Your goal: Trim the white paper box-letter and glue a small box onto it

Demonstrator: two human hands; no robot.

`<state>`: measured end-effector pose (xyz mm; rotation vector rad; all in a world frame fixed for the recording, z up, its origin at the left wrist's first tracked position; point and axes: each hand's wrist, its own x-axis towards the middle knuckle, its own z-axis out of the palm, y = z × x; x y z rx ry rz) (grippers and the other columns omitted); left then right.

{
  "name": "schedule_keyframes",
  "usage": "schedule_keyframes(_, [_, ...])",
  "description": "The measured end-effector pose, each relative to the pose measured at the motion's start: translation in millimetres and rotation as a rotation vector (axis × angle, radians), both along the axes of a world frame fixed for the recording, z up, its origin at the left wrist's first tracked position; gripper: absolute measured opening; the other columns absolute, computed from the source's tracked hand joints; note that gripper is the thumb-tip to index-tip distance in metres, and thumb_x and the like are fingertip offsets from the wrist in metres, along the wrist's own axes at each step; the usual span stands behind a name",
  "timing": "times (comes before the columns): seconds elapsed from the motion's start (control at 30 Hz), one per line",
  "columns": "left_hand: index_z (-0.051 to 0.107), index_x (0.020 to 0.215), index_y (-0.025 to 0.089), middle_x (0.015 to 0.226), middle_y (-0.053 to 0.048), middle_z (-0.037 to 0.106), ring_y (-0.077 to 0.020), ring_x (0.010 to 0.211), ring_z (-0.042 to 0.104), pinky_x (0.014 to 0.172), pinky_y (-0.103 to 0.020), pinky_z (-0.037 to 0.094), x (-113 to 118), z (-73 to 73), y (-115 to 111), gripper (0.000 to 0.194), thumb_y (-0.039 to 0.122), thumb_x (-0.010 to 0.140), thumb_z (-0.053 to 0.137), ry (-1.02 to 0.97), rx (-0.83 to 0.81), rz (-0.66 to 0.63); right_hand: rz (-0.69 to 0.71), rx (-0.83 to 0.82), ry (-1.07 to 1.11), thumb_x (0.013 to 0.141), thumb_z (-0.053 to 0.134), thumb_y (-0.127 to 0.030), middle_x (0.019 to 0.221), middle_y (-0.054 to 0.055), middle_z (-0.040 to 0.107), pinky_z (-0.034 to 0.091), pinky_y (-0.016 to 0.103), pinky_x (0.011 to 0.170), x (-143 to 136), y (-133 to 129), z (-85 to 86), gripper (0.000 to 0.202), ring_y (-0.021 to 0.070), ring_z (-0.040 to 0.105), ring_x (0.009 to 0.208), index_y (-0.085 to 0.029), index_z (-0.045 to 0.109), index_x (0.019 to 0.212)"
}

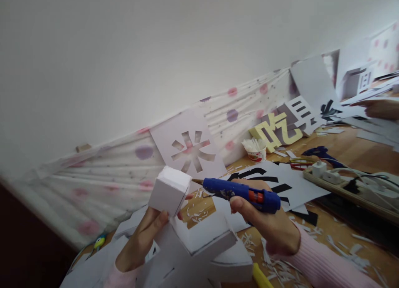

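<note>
My left hand grips a white three-dimensional cardboard shape with raised side walls, fingers behind its upper box-like end. In my right hand is a blue hot glue gun, pointed left. The tip of its nozzle meets or nearly meets the upper right corner of that box-like end; I cannot tell whether they touch. More of the shape's walled arms spread out below, over the table. Behind it, a white sheet with a cut-out character leans against the wall covering.
Paper scraps litter the wooden table. A power strip with chargers and cables lies at right, near a second blue glue gun. Behind stand a paper cup and a yellow character. Another person's hand reaches in at far right.
</note>
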<state>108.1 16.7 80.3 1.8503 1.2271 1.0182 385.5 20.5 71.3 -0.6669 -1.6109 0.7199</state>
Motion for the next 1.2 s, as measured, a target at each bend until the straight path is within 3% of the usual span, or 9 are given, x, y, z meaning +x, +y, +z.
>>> schedule_keyframes(0.17, [0.068,0.108,0.019,0.135,-0.013,0.060,-0.0331,0.130,0.044,0.108,-0.044,0.033,2.4,-1.0,-0.8,0.052,0.063,0.089,0.047,-0.017,-0.003,-0.018,-0.032,0.043,0.009,0.085,0.057,-0.064,0.049,-0.002,0.044,0.035,0.025,0.044,-1.9,-3.6,0.1,0.049,0.0129,0.040,0.048,-0.023,0.061,0.058])
schedule_keyframes(0.4, [0.071,0.099,0.018,0.125,-0.013,0.065,-0.0342,0.128,0.046,0.110,-0.043,0.031,4.0,-5.4,-2.1,0.053,0.066,0.085,0.052,-0.091,0.028,0.090,0.004,0.104,-0.003,0.085,0.055,-0.068,0.048,-0.002,0.041,0.027,0.026,0.043,-4.5,-6.2,1.9,0.053,0.0125,0.035,0.046,-0.023,0.058,0.056])
schedule_keyframes(0.57, [0.070,0.105,0.019,0.120,-0.013,0.066,-0.0351,0.126,0.047,0.106,-0.044,0.034,0.3,-6.5,1.2,0.054,0.066,0.084,0.054,-0.074,0.049,0.067,0.054,0.117,-0.001,0.087,0.054,-0.065,0.052,-0.002,0.044,0.028,0.027,0.045,-5.4,-9.9,2.7,0.048,0.0128,0.039,0.048,-0.023,0.060,0.064])
schedule_keyframes(0.9, [0.069,0.109,0.019,0.116,-0.013,0.066,-0.0341,0.114,0.053,0.092,-0.039,0.043,-8.1,-14.6,4.3,0.051,0.062,0.085,0.054,-0.081,0.072,0.109,0.059,0.162,-0.019,0.088,0.056,-0.061,0.053,-0.003,0.046,0.029,0.027,0.048,-5.2,-15.6,4.6,0.048,0.0119,0.041,0.048,-0.022,0.051,0.061])
schedule_keyframes(1.03, [0.068,0.113,0.020,0.119,-0.011,0.065,-0.0323,0.114,0.052,0.097,-0.038,0.040,-2.2,-8.7,-0.1,0.052,0.062,0.087,0.051,-0.079,0.053,0.077,0.053,0.108,-0.037,0.086,0.055,-0.065,0.051,-0.001,0.047,0.030,0.029,0.046,-2.3,-13.8,3.7,0.048,0.0149,0.042,0.048,-0.024,0.056,0.061])
schedule_keyframes(1.2, [0.069,0.110,0.019,0.126,-0.013,0.062,-0.0350,0.127,0.044,0.105,-0.041,0.033,-3.0,-6.0,0.3,0.057,0.066,0.085,0.051,-0.039,0.037,0.035,-0.012,0.088,-0.034,0.084,0.054,-0.070,0.049,-0.002,0.039,0.026,0.029,0.044,-0.6,-8.5,1.4,0.052,0.0145,0.036,0.046,-0.025,0.056,0.056])
